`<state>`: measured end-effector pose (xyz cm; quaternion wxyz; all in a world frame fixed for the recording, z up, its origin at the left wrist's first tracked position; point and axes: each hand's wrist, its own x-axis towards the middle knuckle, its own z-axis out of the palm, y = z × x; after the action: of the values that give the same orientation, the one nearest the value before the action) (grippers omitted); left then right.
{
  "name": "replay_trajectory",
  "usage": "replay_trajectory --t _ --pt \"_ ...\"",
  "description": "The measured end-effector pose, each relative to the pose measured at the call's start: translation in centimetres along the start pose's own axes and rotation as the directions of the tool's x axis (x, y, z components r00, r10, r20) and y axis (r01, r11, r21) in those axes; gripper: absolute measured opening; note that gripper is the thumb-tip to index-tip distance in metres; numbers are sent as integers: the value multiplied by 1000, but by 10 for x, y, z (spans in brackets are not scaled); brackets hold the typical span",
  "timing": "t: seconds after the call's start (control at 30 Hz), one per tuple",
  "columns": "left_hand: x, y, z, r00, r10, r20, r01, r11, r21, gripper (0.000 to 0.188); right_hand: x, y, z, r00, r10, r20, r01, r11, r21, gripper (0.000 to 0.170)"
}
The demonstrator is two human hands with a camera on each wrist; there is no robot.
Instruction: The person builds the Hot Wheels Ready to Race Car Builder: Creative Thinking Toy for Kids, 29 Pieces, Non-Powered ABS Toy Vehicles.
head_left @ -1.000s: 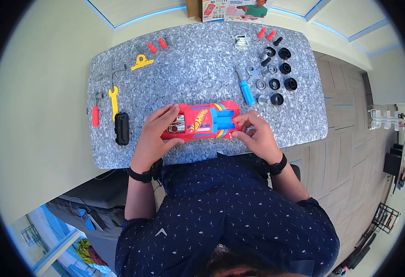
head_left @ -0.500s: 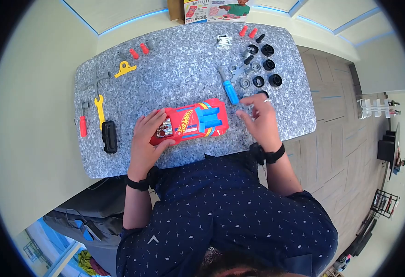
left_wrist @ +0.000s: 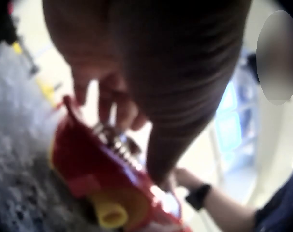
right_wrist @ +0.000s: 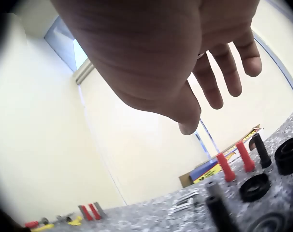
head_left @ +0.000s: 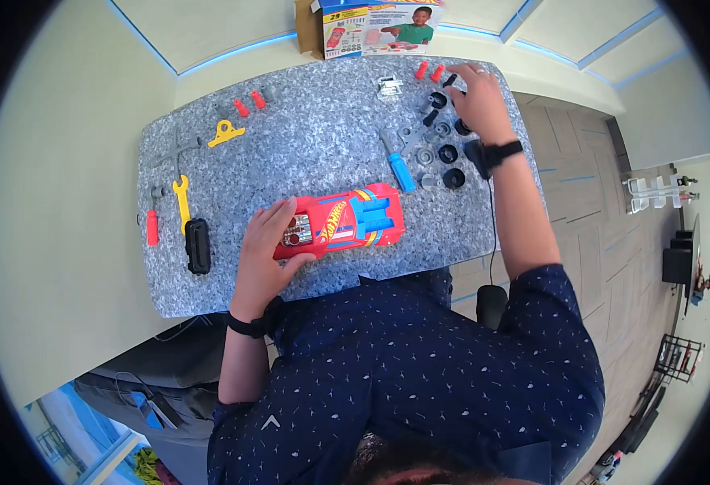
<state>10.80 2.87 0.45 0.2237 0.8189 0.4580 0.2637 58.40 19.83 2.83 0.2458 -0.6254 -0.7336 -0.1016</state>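
A red toy car [head_left: 343, 217] with blue and yellow trim lies near the table's front edge. My left hand [head_left: 264, 255] grips its engine end, fingers over the far side and thumb on the near side. In the left wrist view a yellow stub [left_wrist: 111, 215] sticks out of the car's side. At the back right, my right hand [head_left: 484, 103] reaches out over the small parts, fingers spread and holding nothing. Below it in the right wrist view stand a black peg [right_wrist: 262, 151], two red pegs [right_wrist: 245, 157] and black wheels [right_wrist: 288, 154].
Right of the car lie a blue-handled screwdriver [head_left: 401, 171], more wheels [head_left: 454, 178] and grey hubs. Silver parts [head_left: 389, 87] sit farther back. On the left are a yellow wrench [head_left: 181, 202], a black piece [head_left: 198, 246] and a red-handled tool [head_left: 153, 228]. A printed box [head_left: 379, 31] stands behind.
My right hand has let go of the car's blue end and moved away to the back right, over the wheels and pegs. The left hand has stayed on the car.
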Motion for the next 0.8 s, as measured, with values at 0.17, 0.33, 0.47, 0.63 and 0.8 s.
replay_trajectory --t 0.17,0.33,0.47,0.63,0.8 --pt "-12 5 -19 996 -27 -83 24 999 -46 95 44 29 47 977 154 144 -119 966 -229 38" --pt "-23 10 -33 991 -53 -122 47 998 -52 89 56 34 61 969 120 217 -42 942 -333 18" --pt "-27 10 -40 983 -40 -180 24 996 -89 75 60 25 31 999 -36 -38 30 988 -153 15" --pt "-23 9 -27 949 -151 -276 -37 818 -574 56 32 -85 -78 989 96 -114 -12 815 579 14" --pt "22 46 -23 928 -128 -349 -250 479 -841 51 -41 -182 -100 998 -46 32 -21 230 973 15"
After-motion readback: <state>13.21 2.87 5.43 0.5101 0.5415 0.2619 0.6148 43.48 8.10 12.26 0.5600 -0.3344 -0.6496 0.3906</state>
